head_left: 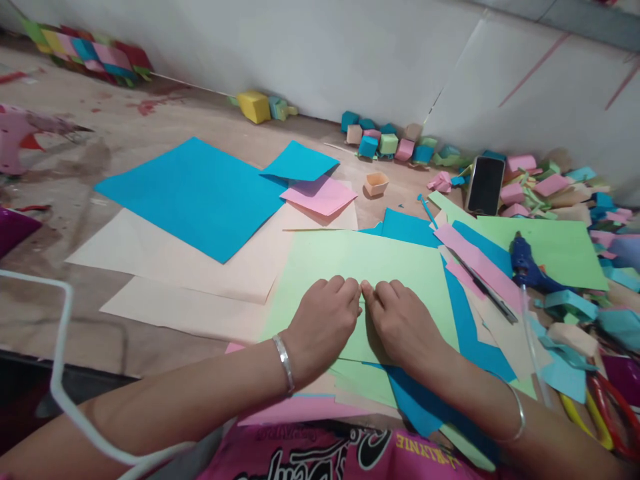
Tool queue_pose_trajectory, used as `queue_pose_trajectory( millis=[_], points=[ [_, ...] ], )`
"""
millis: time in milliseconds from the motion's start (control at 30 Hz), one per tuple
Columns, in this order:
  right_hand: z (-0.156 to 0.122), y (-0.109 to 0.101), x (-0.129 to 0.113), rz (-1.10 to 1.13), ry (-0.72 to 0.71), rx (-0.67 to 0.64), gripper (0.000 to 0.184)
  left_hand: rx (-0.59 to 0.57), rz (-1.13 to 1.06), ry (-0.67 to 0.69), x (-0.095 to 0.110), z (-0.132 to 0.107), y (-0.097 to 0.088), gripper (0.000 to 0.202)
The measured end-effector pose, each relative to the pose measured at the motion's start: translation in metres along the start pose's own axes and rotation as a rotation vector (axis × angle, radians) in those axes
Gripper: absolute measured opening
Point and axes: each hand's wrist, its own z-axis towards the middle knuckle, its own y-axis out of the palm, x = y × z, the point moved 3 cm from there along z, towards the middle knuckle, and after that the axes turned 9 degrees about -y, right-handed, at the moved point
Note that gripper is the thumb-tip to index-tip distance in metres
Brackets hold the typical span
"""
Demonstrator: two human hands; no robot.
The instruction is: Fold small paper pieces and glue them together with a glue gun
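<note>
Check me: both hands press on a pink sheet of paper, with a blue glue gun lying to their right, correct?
No. The head view shows the left hand and right hand pressing a light green sheet, not pink; the blue glue gun does lie to their right.

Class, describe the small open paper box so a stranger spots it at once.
Find the row of folded paper cubes along the white wall. Just in front sits the peach box. Unlike those closed cubes, it is open-topped and stands alone.
</note>
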Motion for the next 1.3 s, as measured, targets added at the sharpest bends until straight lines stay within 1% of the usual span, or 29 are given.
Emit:
queue_pose_trajectory(
  millis=[133, 267, 400, 433, 500, 600, 733, 833, 900, 1000, 1067, 1133, 1200, 1267, 1300],
  points=[
    [-0.006, 0.004, 0.001, -0.096, 0.071, -0.088, 0.028, -0.007, -0.015, -0.022, 0.002, -0.002, -0.003, 0.014],
    [-0.014, 0.004, 0.005, -0.15, 0.125, -0.143, 0.024, -0.054, -0.009, -0.048, 0.002, 0.0, -0.002, 0.018],
    [-0.014, -0.002, 0.006, -0.165, 0.175, -0.171, 0.027, -0.071, -0.002, -0.055, 0.003, 0.002, 0.0, 0.037],
    [-0.013, -0.003, 0.006, -0.162, 0.176, -0.166, 0.029, -0.069, -0.001, -0.052, 0.003, 0.003, 0.0, 0.038],
    [-0.01, -0.004, 0.003, -0.136, 0.128, -0.138, 0.033, -0.066, 0.003, -0.046, 0.003, 0.004, 0.0, 0.037],
    [-0.007, -0.001, -0.002, -0.1, 0.05, -0.113, 0.028, -0.055, 0.014, -0.045, 0.002, 0.003, -0.003, 0.035],
    [-0.006, 0.003, -0.002, -0.114, 0.036, -0.114, 0.025, -0.024, 0.056, -0.063, 0.002, -0.003, -0.006, 0.02],
    [-0.006, 0.004, -0.001, -0.117, 0.03, -0.113, 0.027, 0.009, 0.095, -0.111, 0.002, -0.009, -0.008, 0.028],
    [-0.007, 0.003, -0.001, -0.114, 0.026, -0.11, 0.028, 0.026, 0.11, -0.149, 0.002, -0.011, -0.01, 0.03],
    [-0.009, 0.002, 0.001, -0.094, 0.023, -0.104, 0.032, 0.023, 0.083, -0.189, -0.001, -0.01, -0.014, 0.032],
    [-0.01, 0.001, 0.005, -0.075, 0.042, -0.1, 0.038, 0.054, 0.046, -0.199, -0.006, -0.007, -0.016, 0.034],
    [-0.01, -0.001, 0.011, -0.046, 0.081, -0.068, 0.044, 0.138, 0.002, -0.198, -0.012, -0.005, -0.02, 0.031],
    [-0.009, -0.005, 0.019, 0.005, 0.125, 0.029, 0.043, 0.231, -0.081, -0.198, -0.019, -0.004, -0.023, 0.026],
    [-0.009, -0.009, 0.026, 0.096, 0.15, 0.153, 0.039, 0.288, -0.238, -0.208, -0.025, -0.002, -0.026, 0.022],
    [-0.009, -0.011, 0.028, 0.145, 0.147, 0.207, 0.038, 0.298, -0.351, -0.215, -0.028, -0.001, -0.028, 0.019]
  ],
)
